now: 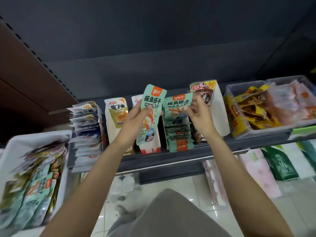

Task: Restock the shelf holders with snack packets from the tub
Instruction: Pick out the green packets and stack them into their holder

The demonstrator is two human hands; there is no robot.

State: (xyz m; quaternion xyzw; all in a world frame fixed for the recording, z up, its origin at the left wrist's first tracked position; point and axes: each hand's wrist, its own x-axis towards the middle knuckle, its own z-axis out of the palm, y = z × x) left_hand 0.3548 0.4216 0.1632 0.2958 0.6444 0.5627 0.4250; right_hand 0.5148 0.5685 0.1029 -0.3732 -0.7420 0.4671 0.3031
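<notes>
Tub (10,151) cut off at left edge, its packets blurred. Left hand (135,120) grips a teal packet (150,115) upright over a red-fronted holder (150,149); right hand (198,113) pinches the back packet of the teal row (179,132). Dark shelf (171,158), glossy tiled floor (196,190).

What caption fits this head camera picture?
Left hand holds a teal snack packet; right hand tidies the shelf stack.
</notes>
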